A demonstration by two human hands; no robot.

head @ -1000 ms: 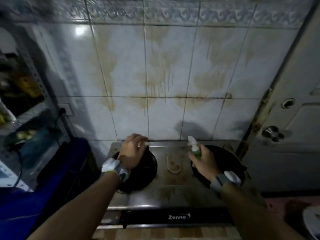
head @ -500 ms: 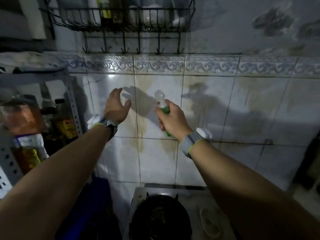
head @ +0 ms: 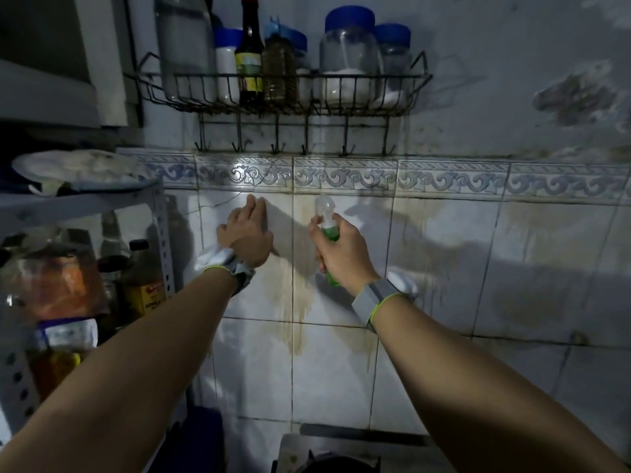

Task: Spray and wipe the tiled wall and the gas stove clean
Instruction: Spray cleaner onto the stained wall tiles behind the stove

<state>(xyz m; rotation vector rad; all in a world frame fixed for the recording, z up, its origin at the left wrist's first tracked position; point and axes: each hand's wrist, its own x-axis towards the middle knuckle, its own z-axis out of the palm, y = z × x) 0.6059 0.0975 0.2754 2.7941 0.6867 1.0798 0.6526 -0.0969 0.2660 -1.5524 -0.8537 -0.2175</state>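
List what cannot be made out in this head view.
Head view only.
Hidden: label and fill level of the spray bottle, under the right hand.
Cut off: gas stove, by the bottom edge.
Unclear: palm of the left hand faces the tiled wall; contact or cloth underneath hidden.
Blurred: shelf bottles at left, labels unreadable.

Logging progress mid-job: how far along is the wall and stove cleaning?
Done: nothing visibly; brown stains streak the tiled wall. In hand: right hand grips the green spray bottle, nozzle toward the tiles; left hand open at the wall, no cloth seen. Left: spraying, wiping, then the gas stove.
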